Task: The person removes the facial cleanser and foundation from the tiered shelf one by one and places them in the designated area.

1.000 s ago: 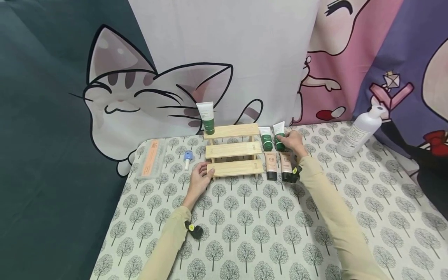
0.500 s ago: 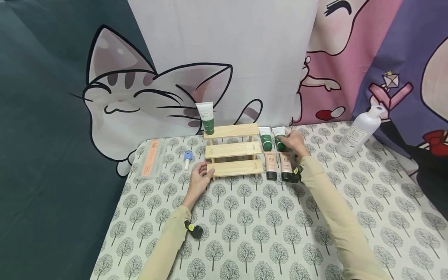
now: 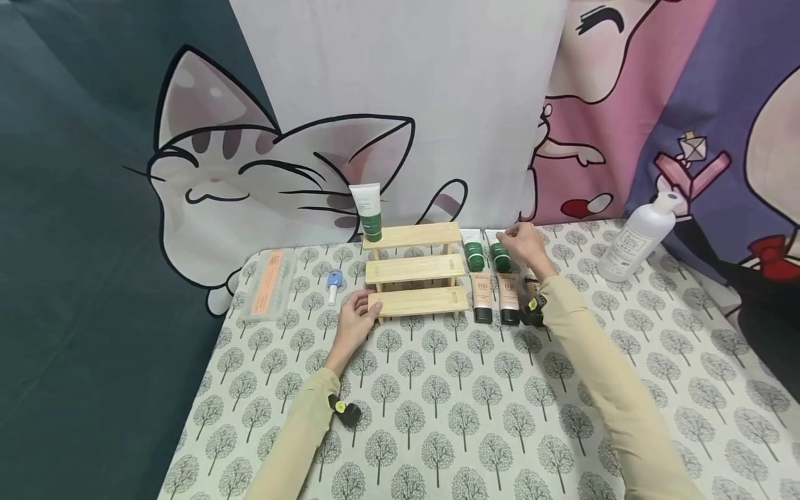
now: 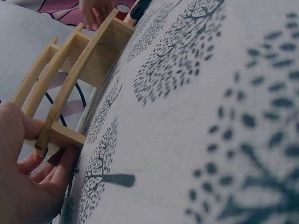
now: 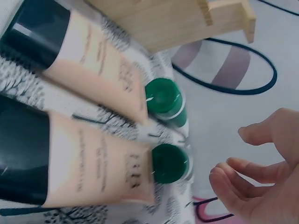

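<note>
My left hand (image 3: pixel 356 319) grips the left end of a three-step wooden display stand (image 3: pixel 417 302). In the left wrist view, its thumb lies over the bottom step and its fingers curl under the end. On the stand's top step, a white-and-green squeeze tube (image 3: pixel 369 214) stands upright at the left. Two similar green-capped tubes lie right of the stand, one at the left (image 3: pixel 473 251) and one at the right (image 3: pixel 500 257). My right hand (image 3: pixel 527 244) hovers over the right tube's upper end. In the right wrist view, its loosely bent fingers hold nothing.
Two peach BB cream tubes with black caps, left (image 3: pixel 482 297) and right (image 3: pixel 509 298), lie before the green tubes. A white bottle (image 3: pixel 639 237) leans at the far right. Left of the stand are a blue-and-white small item (image 3: pixel 334 286) and a clear case (image 3: pixel 269 286).
The right green tube was tilted in my right hand's grip, then lowered flat beside the other. My right hand has let go and lifted slightly. My left hand stays on the stand.
</note>
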`<state>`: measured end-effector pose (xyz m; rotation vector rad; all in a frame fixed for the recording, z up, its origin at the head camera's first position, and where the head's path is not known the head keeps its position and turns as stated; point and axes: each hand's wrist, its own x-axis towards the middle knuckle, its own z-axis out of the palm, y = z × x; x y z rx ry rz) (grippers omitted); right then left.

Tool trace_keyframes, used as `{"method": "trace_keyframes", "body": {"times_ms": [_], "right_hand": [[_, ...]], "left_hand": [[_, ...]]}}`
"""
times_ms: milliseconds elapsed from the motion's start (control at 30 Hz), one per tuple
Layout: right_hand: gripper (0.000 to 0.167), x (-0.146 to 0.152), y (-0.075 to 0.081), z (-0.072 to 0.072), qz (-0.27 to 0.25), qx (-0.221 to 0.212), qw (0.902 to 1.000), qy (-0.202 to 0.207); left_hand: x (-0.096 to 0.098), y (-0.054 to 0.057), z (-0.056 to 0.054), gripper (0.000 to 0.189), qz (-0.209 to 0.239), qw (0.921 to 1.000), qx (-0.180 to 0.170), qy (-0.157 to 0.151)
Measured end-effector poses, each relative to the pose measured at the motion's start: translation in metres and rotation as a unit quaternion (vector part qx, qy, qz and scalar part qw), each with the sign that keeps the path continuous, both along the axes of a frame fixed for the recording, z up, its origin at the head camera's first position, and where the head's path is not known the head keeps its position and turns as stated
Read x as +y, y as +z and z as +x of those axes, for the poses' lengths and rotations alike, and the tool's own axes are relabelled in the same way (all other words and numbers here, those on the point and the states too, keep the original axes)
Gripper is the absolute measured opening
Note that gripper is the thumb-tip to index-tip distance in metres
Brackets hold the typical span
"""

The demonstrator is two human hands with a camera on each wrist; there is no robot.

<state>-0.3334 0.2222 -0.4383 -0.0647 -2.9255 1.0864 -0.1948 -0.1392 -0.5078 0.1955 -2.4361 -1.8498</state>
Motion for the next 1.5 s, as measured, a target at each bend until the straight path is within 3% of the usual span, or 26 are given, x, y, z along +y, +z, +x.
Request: {"method": "trace_keyframes", "body": {"times_ms": [267,467,700,933,1500], "right_hand": [[0.046,-0.016,0.02,0.004,-0.025,0.002,0.9997,0.006],[0.046,-0.031,0.033,0.009,-0.044,0.028,0.9985,0.014],[0.042,-0.059,0.055,0.015,-0.09,0.047,0.9941,0.039],[0.04,-0.091,0.072,0.019,-0.102,0.065,0.9903,0.068],[0.047,-0.158,0.07,0.023,-0.128,0.066,0.9796,0.14]], "left_hand": [[-0.001,0.0,0.001,0.042,0.006,1.0,0.001,0.0],[-0.001,0.001,0.002,0.043,0.008,1.0,-0.004,0.001],[-0.001,0.002,0.002,0.042,0.004,1.0,-0.004,0.002],[-0.001,0.001,0.001,0.043,0.006,1.0,-0.005,0.0],[-0.002,0.0,0.001,0.042,0.008,1.0,0.003,0.0]]}}
